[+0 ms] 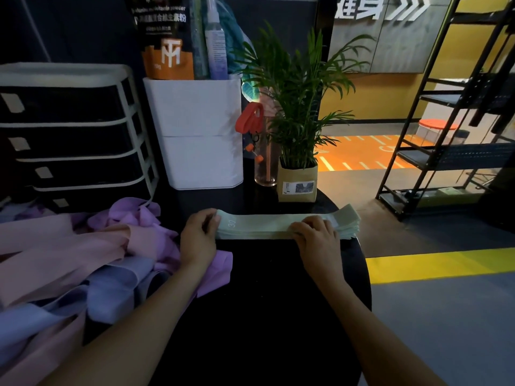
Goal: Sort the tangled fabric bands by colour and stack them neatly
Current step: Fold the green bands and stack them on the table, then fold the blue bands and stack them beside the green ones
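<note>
Left hand (198, 237) and right hand (317, 234) curled over green band stack (262, 227) ends

A dark round table (267, 316) carries everything. On it lie a green band stack (259, 228) and tangled pink, purple and blue bands (92, 254). Behind stand a drawer unit (69, 129), white bin (198, 132) and potted plant (296, 179).

A black drawer unit (69, 135) with white frame is standing at rear left. Beside it, a white bin (195, 135) is holding an orange-black pouch (167, 45) and spray bottle (215, 43). A potted palm (296, 121) is sitting on the black table (264, 302). A black shelving rack (451, 121) is standing at right.
</note>
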`<state>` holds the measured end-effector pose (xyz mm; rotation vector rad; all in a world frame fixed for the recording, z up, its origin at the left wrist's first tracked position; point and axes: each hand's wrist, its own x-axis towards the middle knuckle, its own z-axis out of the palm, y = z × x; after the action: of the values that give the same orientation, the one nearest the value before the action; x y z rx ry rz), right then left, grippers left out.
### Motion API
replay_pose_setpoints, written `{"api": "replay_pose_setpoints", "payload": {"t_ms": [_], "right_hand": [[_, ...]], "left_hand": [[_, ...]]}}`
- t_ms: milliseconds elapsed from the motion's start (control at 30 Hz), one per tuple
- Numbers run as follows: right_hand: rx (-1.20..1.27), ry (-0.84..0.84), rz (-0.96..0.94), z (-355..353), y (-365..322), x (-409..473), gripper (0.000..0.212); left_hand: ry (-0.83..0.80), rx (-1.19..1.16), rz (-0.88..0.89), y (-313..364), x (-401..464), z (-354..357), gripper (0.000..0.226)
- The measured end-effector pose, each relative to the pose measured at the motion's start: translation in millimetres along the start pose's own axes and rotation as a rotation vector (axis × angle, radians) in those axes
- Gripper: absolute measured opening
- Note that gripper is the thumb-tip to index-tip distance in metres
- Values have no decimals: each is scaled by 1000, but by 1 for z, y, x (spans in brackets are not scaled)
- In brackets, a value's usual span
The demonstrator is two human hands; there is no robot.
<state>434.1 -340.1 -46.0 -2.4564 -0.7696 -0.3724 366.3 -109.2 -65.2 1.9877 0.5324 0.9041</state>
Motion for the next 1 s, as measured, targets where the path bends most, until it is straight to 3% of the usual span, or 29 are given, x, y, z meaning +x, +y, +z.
{"api": "replay_pose_setpoints", "payload": {"t_ms": [200,500,767,1000], "right_hand": [[-85,13,-44,-2,-6,1,24],[18,-22,21,-7,-46,-7,31],[150,-24,-139,5,-148,-13,28],[241,-107,-274,18,-223,-30,30]], "left_hand": [[-3,25,9,8,-4,-3,24],[-88,95,64,42,0,-39,25],[-140,255,204,53,-21,-128,24],[-50,392,241,61,-39,-229,24]]}}
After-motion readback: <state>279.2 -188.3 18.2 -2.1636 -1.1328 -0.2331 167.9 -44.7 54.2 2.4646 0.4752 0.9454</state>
